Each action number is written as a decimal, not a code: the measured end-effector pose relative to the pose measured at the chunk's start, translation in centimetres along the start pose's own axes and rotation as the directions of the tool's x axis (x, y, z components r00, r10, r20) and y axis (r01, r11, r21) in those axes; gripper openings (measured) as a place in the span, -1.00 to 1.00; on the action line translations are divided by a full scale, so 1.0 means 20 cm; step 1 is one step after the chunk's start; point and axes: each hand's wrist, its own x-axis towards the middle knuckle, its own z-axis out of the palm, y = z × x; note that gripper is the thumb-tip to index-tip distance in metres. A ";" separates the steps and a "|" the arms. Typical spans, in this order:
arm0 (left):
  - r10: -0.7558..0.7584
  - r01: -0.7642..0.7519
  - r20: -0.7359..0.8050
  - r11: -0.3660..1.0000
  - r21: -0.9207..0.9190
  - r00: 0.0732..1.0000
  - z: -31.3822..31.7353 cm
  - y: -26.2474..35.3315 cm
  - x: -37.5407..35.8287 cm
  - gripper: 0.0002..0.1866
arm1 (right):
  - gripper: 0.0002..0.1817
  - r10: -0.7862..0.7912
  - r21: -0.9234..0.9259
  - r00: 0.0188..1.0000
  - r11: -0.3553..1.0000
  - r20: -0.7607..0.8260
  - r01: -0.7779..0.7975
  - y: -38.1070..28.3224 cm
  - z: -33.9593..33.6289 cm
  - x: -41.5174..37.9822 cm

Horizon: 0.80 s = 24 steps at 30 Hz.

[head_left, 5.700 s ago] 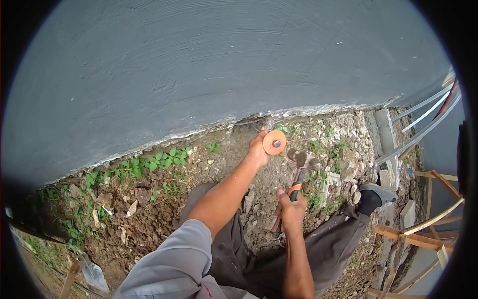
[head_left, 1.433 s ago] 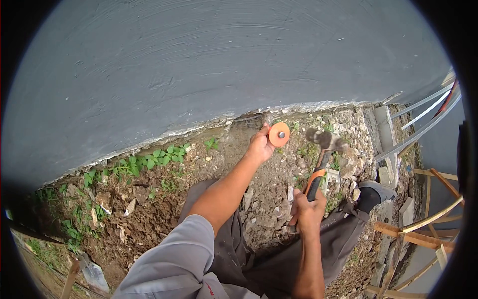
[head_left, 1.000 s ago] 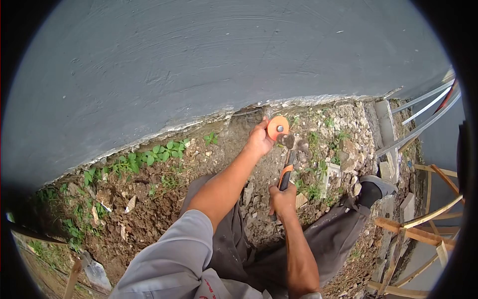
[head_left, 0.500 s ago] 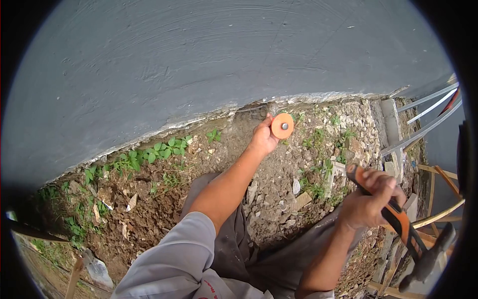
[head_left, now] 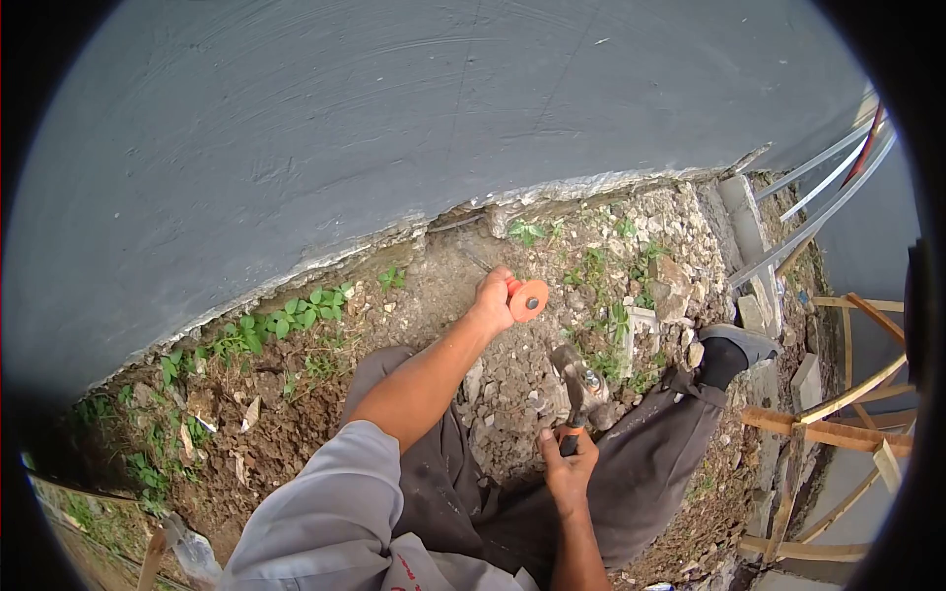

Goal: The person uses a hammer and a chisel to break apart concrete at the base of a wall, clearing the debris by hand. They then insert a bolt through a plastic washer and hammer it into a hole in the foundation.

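Note:
My left hand (head_left: 493, 301) is wrapped round a chisel (head_left: 530, 299) with an orange round hand guard and a grey striking end that faces me. Its thin metal shank slants from my fist toward the broken lower edge of the grey wall (head_left: 394, 108). The tip is hard to make out against the soil. Lower and to the right, my right hand (head_left: 570, 475) grips the black and orange handle of a hammer (head_left: 577, 382). The hammer's metal head is up, apart from the chisel, over the rubble between my legs.
Green plants (head_left: 296, 313) grow along the wall's base on the left, above loose brown soil (head_left: 266, 414). Stones and rubble (head_left: 660, 291) cover the ground to the right. Metal strips (head_left: 818, 207) lean near a concrete block (head_left: 744, 217). Wooden pieces (head_left: 838, 433) stand at the far right.
The hammer has swung from the far right in toward the middle, its head now up near the chisel. My left hand and the chisel have shifted down and left in view, and the chisel's shank now shows.

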 end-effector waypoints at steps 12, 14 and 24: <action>0.067 -0.042 0.142 0.984 -0.171 0.988 0.01 0.17 -0.07 -0.80 | -0.89 -0.308 0.261 0.939 0.904 -0.155 0.340 -0.37 -0.07 0.14; 0.063 -0.014 0.216 0.975 -0.222 0.974 -0.01 0.18 -0.03 -0.81 | -0.85 -0.458 0.367 0.858 0.776 -0.232 0.514 -0.52 -0.04 0.21; 0.084 -0.080 0.154 0.996 -0.035 0.984 0.15 0.14 -0.11 -0.73 | -0.69 0.323 0.111 0.924 0.930 0.207 -0.350 -0.06 0.36 0.46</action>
